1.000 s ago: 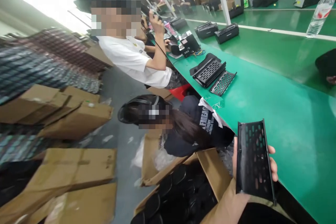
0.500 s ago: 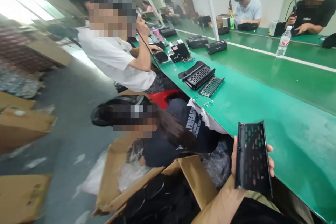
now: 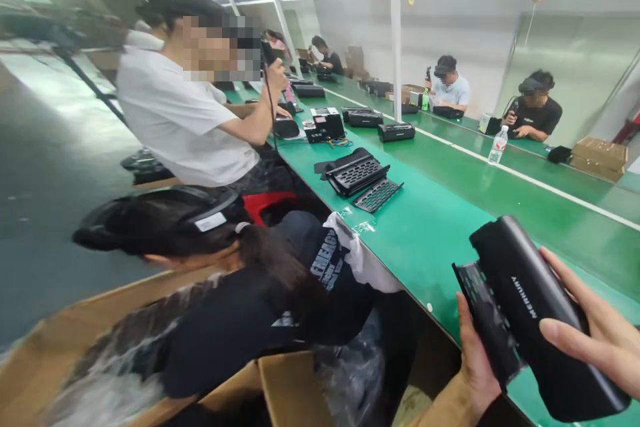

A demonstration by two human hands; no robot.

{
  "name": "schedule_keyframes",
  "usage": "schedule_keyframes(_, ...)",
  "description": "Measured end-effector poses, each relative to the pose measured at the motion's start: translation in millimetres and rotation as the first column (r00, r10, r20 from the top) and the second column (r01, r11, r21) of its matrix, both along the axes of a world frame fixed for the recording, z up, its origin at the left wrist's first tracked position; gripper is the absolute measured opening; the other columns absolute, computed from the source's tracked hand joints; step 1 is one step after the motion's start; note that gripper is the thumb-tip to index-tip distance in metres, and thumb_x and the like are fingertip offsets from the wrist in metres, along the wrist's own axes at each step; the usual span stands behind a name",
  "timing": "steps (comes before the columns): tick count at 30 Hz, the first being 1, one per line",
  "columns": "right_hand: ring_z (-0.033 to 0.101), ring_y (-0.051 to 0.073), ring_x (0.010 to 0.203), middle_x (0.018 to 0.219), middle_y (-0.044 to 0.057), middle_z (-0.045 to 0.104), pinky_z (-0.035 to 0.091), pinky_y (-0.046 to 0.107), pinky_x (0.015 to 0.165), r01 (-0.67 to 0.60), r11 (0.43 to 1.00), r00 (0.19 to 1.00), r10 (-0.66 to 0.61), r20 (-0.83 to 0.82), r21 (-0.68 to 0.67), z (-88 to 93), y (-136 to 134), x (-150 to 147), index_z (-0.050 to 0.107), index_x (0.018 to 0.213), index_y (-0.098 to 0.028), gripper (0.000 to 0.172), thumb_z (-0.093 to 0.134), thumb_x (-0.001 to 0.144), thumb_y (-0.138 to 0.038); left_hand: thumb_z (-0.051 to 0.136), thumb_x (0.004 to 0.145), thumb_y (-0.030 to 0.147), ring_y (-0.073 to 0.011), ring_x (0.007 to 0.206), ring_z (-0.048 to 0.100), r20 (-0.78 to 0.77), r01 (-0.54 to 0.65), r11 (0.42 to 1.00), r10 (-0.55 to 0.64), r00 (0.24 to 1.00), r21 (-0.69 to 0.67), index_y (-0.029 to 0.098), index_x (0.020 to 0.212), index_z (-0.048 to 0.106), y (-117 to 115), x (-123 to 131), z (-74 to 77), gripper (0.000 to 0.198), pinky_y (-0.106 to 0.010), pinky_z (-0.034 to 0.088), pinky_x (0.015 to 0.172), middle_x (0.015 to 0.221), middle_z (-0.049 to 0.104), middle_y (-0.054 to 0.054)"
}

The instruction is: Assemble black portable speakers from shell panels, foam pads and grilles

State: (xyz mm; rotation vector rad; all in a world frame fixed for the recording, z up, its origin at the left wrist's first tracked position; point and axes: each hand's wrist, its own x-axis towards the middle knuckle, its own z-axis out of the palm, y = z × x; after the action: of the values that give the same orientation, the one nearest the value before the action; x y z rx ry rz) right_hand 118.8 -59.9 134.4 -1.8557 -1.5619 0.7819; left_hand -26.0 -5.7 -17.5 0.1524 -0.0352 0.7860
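Brown cardboard forms an open box, low and well to the left of both hands, with clear plastic inside it. Above it, far left of the grip, sits a co-worker in a white T-shirt; a second co-worker in dark clothes bends over the box, a red stool behind. Further right, yet left of and beyond the hands, black slotted covers lie piled on the green table, with one flat cover just beside them. Next comes the left hand, grasping a perforated panel along its edge. Well beyond the hands stands a clear bottle. Right of the panel and close against it is a tilted black housing lettered MERKURY. The right hand grips its far side, thumb across the front.
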Motion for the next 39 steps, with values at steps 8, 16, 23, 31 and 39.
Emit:
schedule_keyframes(8, 0.061, 0.038, 0.145, 0.172, 0.009, 0.046, 0.065, 0.042, 0.104, -0.158, 0.987, 0.936, 0.153, 0.316, -0.011, -20.3, 20.0, 20.5, 0.023, 0.177, -0.035, 0.095, 0.064, 0.097, -0.066, 0.065, 0.072, 0.097, -0.0495, 0.149, 0.051, 0.042, -0.042, 0.997, 0.039, 0.998, 0.062, 0.009, 0.141, 0.073, 3.5, 21.9, 8.0, 0.112, -0.06, 0.035, 0.126, 0.141, 0.073, -0.023)
schedule_keyframes(16, 0.073, 0.036, 0.129, 0.165, 0.011, 0.054, 0.069, 0.041, 0.091, -0.145, 0.987, 0.914, 0.163, 0.372, -0.076, -23.5, 25.4, 14.9, 0.018, 0.178, -0.037, 0.096, 0.062, 0.098, -0.067, 0.06, 0.074, 0.099, -0.0491, 0.149, 0.051, 0.008, -0.075, 0.995, 0.074, 0.997, 0.062, 0.009, 0.14, 0.074, 6.2, 29.9, 4.3, 0.112, -0.061, 0.033, 0.128, 0.144, 0.071, -0.023)
schedule_keyframes(23, 0.076, 0.039, 0.119, 0.161, 0.017, 0.051, 0.067, 0.048, 0.088, -0.055, 0.996, 0.902, 0.082, 0.423, -0.076, -28.1, 28.4, -1.6, 0.015, 0.178, -0.029, 0.101, 0.051, 0.096, -0.075, 0.065, 0.073, 0.096, -0.0463, 0.151, 0.05, -0.019, -0.061, 0.998, 0.062, 0.998, 0.034, 0.011, 0.139, 0.075, 13.6, 35.4, -1.3, 0.108, -0.056, 0.032, 0.13, 0.144, 0.072, -0.021)
schedule_keyframes(31, 0.073, 0.038, 0.121, 0.157, 0.021, 0.051, 0.061, 0.051, 0.098, -0.083, 0.986, 0.917, 0.132, 0.377, -0.144, -29.3, 30.4, -3.5, 0.009, 0.178, -0.025, 0.101, 0.052, 0.098, -0.069, 0.056, 0.084, 0.093, -0.0444, 0.149, 0.053, -0.139, -0.07, 0.998, 0.069, 0.988, -0.005, 0.006, 0.144, 0.069, 15.7, 35.3, -6.2, 0.107, -0.055, 0.036, 0.127, 0.142, 0.072, -0.024)
schedule_keyframes(39, 0.076, 0.033, 0.105, 0.151, 0.02, 0.055, 0.061, 0.049, 0.095, -0.09, 0.98, 0.902, 0.156, 0.403, -0.178, -14.7, 41.6, -4.4, 0.011, 0.178, -0.023, 0.105, 0.053, 0.096, -0.071, 0.049, 0.092, 0.087, -0.0459, 0.145, 0.056, -0.132, -0.045, 0.997, 0.036, 0.991, -0.063, 0.005, 0.14, 0.071, 20.4, 42.0, 7.4, 0.098, -0.06, 0.041, 0.124, 0.141, 0.072, -0.025)
